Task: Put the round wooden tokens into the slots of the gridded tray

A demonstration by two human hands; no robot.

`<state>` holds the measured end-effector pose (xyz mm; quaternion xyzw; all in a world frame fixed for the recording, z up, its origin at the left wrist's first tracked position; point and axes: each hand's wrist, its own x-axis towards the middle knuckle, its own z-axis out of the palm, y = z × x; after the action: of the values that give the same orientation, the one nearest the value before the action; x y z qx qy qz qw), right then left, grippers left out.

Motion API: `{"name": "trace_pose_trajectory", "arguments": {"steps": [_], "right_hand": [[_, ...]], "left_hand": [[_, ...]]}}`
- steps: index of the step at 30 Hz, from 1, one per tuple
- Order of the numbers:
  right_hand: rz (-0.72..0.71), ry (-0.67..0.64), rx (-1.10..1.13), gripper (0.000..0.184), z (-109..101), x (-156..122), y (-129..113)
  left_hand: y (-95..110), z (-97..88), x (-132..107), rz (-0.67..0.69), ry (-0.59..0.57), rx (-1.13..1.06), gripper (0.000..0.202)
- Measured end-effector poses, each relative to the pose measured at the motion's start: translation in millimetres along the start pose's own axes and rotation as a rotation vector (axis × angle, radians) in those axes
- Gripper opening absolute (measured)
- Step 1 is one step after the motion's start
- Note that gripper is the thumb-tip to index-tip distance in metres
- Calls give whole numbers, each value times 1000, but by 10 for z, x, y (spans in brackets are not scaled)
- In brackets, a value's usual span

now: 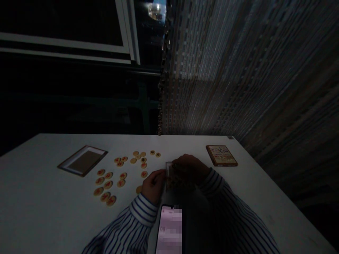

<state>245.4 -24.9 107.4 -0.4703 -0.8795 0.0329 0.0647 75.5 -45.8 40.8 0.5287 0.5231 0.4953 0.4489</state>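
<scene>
One head view, dimly lit:

- Both hands meet near the middle of the white worktop. Striped sleeves run in from the bottom edge.
- The left hand has its fingers drawn narrow on the near-left side of a small pale-edged object.
- The right hand curls over the object's far-right side and touches it. The darkness hides whether it grips.
- The small pale-edged object lies between the two hands. Its lit edge runs roughly upright, and what it is cannot be made out. Whether it rests on the worktop or is lifted cannot be told.
- Round tan discs with red marks are scattered to the left of the hands. The closest ones lie just beside the left hand, which is the nearer of the two.
- A shallow tray sits further left, beyond the discs and well apart from the hands.
- A flat box lies near the right hand, on its far right.
- A phone rests between the sleeves, at the near edge.
</scene>
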Motion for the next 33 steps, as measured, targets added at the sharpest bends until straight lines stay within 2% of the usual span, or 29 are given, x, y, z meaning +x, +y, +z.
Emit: {"name": "trace_pose_trajectory", "arguments": {"steps": [8, 15, 18, 26, 33], "right_hand": [[26, 142, 43, 24, -11, -128, 136], [-10, 220, 106, 33, 85, -199, 315], [42, 161, 81, 32, 113, -199, 343], [188, -131, -108, 23, 95, -117, 250], [205, -239, -210, 25, 155, -59, 199]], "left_hand": [[-121, 0, 9, 37, -1, 168, 26], [-220, 17, 19, 7, -54, 158, 30], [-220, 33, 12, 16, -23, 149, 30], [-234, 47, 17, 84, 27, 189, 28], [-296, 15, 56, 122, -31, 218, 26]]}}
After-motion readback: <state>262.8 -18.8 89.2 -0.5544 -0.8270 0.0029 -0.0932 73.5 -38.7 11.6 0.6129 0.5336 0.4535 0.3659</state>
